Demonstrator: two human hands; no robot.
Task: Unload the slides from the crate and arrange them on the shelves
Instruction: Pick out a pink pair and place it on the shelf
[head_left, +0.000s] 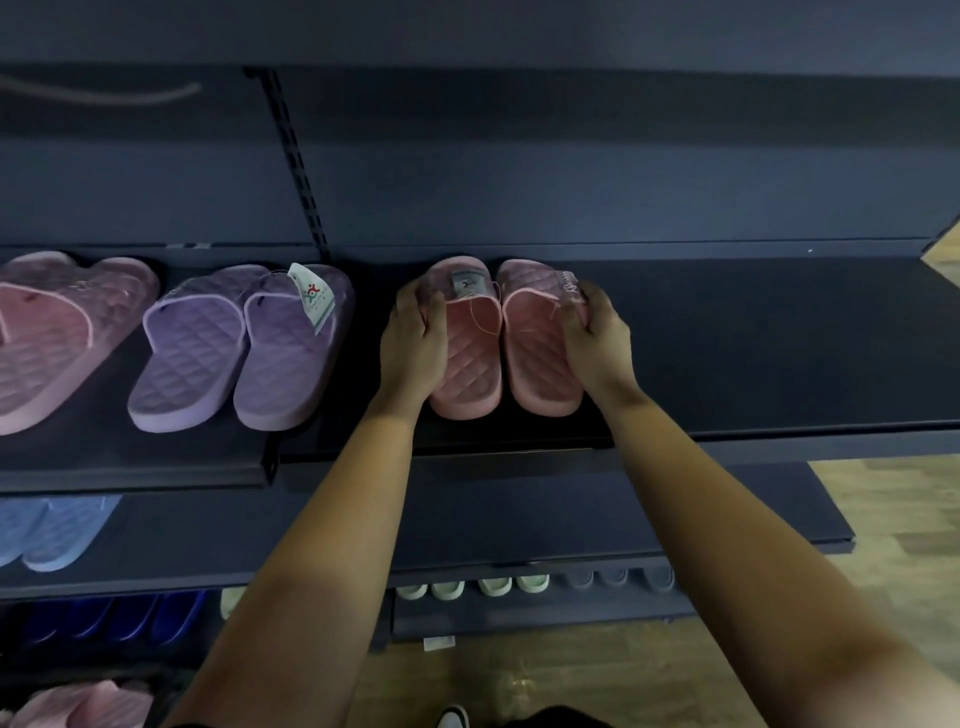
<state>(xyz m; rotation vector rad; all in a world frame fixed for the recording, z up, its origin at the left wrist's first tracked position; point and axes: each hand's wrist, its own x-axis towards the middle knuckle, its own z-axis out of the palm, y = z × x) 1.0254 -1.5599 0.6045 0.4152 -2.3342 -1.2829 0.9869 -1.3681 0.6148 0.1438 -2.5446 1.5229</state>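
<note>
Both forearms reach straight up from 6 o'clock, wrists about level, with the left hand (413, 338) on the outer side of a pair of pink slides (470, 364) and the right hand (597, 338) on the other side. The pair sits flat on a dark navy shelf (753, 338), toes pointing at 12, the two touching along their inner edges. At 9 o'clock from them there's a purple pair (239, 348) with a paper tag (310, 296), and further out a pink pair (52, 338) at the frame edge. The lower shelf has blue slides (52, 530) at 8 o'clock, and wood floor (893, 519) shows at 4. Each hand has its fingers curled over the clear strap of its slide, gripping it from the outside, so both are closed on the pink slides.
</note>
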